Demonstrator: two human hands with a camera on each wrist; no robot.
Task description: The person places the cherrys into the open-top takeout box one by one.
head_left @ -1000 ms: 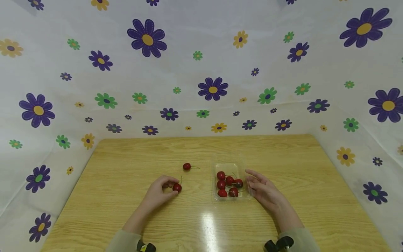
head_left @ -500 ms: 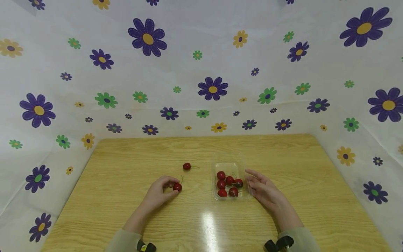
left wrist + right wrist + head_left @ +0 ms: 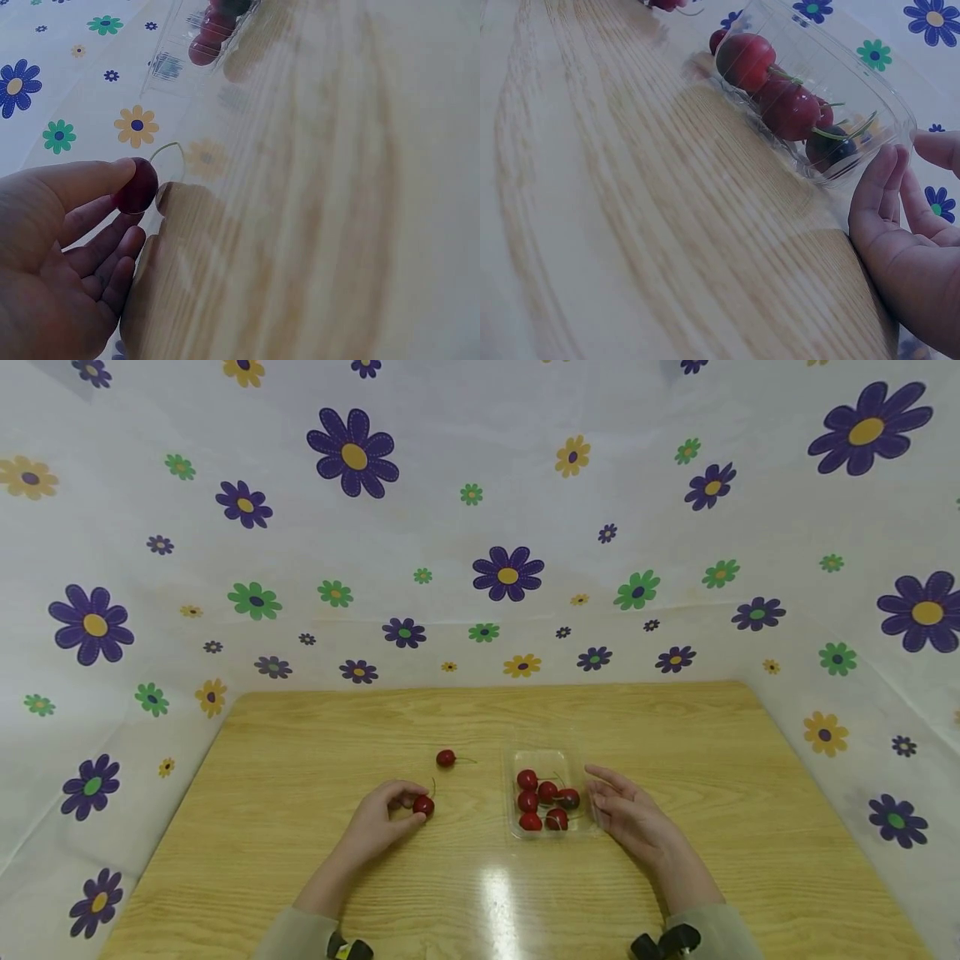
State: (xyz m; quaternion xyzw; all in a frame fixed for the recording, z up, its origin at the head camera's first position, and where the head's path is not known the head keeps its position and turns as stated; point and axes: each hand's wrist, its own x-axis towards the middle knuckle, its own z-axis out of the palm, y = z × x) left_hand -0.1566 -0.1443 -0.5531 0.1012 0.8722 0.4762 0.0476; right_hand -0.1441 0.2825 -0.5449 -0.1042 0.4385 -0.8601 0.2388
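Observation:
In the head view, my left hand (image 3: 386,818) pinches a dark red cherry (image 3: 423,807) between thumb and fingers, its thin green stem pointing up. From the left wrist, the same cherry (image 3: 137,186) shows between the thumb and fingertips, low over the wooden table. A clear plastic box (image 3: 542,757) holds several red cherries (image 3: 527,801), some with stems. Against its right side rests my right hand (image 3: 637,818), fingers loosely extended. Up close in the right wrist view, those fingertips (image 3: 889,161) are at the end wall of the box (image 3: 896,105), not wrapped round it.
One more cherry (image 3: 446,758) with a stem lies on the table left of the box, beyond the left hand. The light wooden table (image 3: 337,718) ends at a white flower-printed cloth (image 3: 435,527) at the back and sides. Dark straps (image 3: 667,941) sit on both wrists.
Almost nothing differs; the whole head view shifts by a few pixels. Both hands, the pinched cherry and the box keep their places.

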